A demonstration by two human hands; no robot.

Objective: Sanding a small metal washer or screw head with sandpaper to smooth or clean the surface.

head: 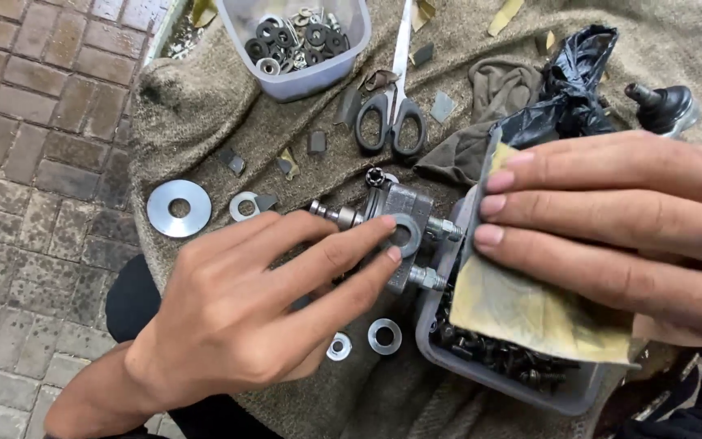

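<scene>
A coarse olive-brown cloth spread over brick paving serves as the surface. On it a grey metal bracket with threaded studs lies just ahead of the left hand, long axis running left to right, two extended fingertips pinching a steel washer against it. The right hand lies flat, fingers extended, pressing yellow sandpaper over a grey plastic tub of dark screws beside it; black-handled scissors lie beyond.

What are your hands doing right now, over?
Left hand fingertips on metal part, holding washer there. Right hand presses yellow sheet over grey tray. Loose washers, scissors nearby, nothing blocking.
</scene>
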